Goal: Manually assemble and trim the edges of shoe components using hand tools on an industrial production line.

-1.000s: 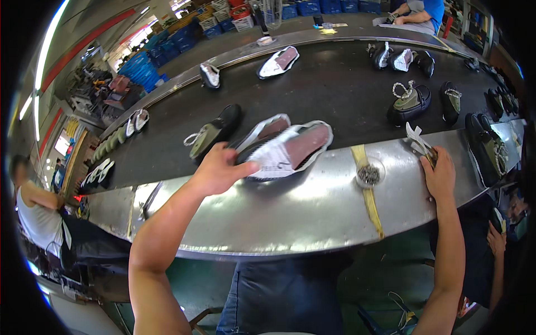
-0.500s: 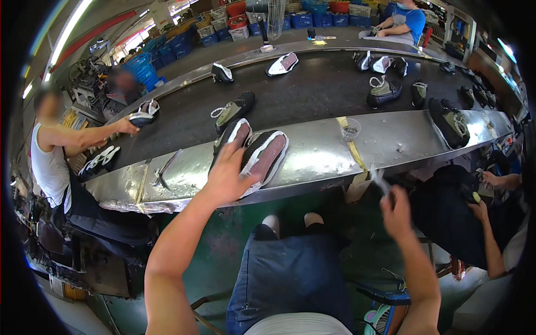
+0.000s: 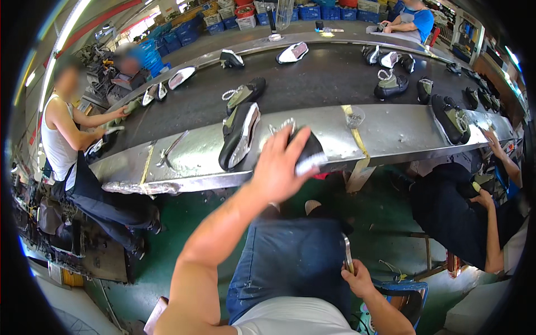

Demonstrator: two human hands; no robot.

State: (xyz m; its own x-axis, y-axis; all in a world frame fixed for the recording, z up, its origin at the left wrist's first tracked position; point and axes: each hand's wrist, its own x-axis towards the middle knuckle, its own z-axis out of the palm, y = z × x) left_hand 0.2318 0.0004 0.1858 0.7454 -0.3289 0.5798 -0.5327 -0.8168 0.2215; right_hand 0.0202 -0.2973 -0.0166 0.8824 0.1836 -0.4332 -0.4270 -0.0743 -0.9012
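My left hand (image 3: 279, 167) is wrapped over a black shoe (image 3: 307, 145) with a white lower edge, at the near rim of the metal ledge (image 3: 329, 125). That shoe is tilted and partly blurred, and my fingers hide some of it. Its neighbour, a black and olive shoe (image 3: 240, 137) with a white edge, leans on its side on the ledge, left of my hand. Low beside my right thigh, my right hand (image 3: 360, 277) is closed around a slim metal hand tool (image 3: 348, 251); its exact kind is unclear.
Several shoes, including an olive and black shoe (image 3: 245, 95), stand on the dark conveyor belt (image 3: 318, 81). On the ledge are a clear cup (image 3: 354, 117), a metal tool (image 3: 170, 151) and a dark shoe pair (image 3: 448, 120). Co-workers sit or stand at left, right and far side.
My left hand has moved right with one shoe, and both near shoes have turned from soles-up. My right hand has dropped toward my lap with the tool. The left co-worker has put a shoe down.
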